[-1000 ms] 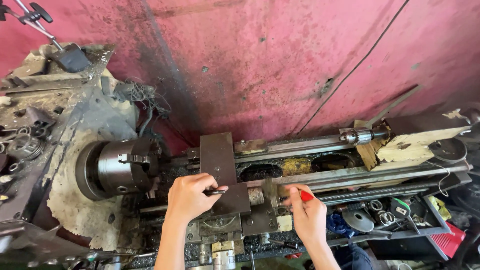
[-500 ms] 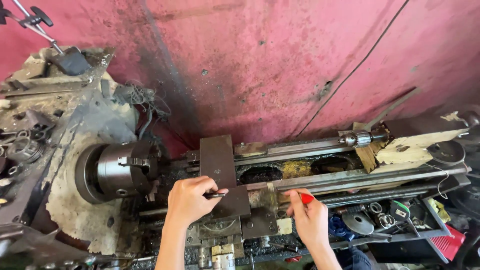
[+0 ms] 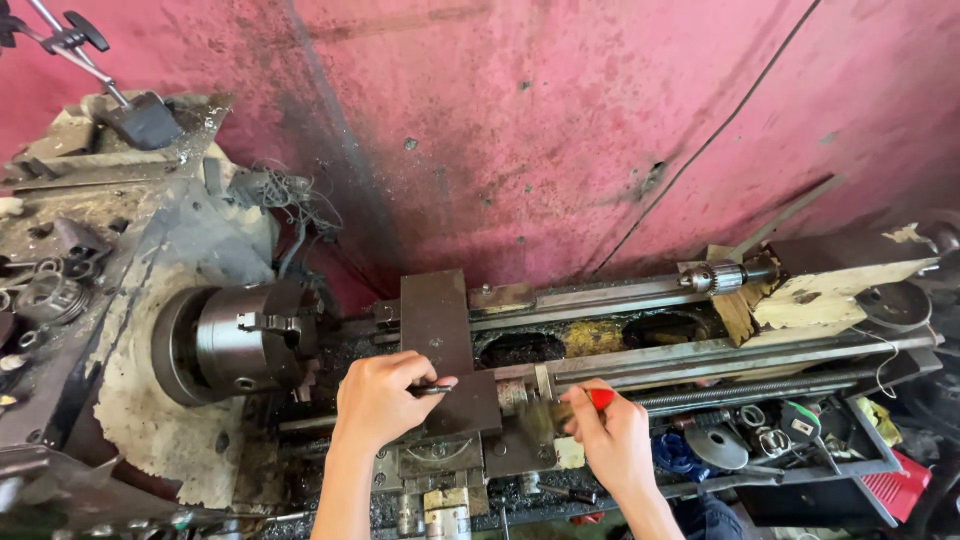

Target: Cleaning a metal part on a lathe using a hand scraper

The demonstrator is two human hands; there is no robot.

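On the lathe carriage [image 3: 440,330], left hand [image 3: 375,400] pinching small dark tool [image 3: 432,389], right hand [image 3: 612,440] gripping perhaps red-handled brush [image 3: 598,399].

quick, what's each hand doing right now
Left hand: closed around a small dark handle on the lathe carriage.
Right hand: closed, holding a red-handled tool.

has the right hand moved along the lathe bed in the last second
Yes, slightly. The right hand, gripping a red-handled tool, has shifted left toward the grey carriage plate, and its gap to the left hand is narrower.
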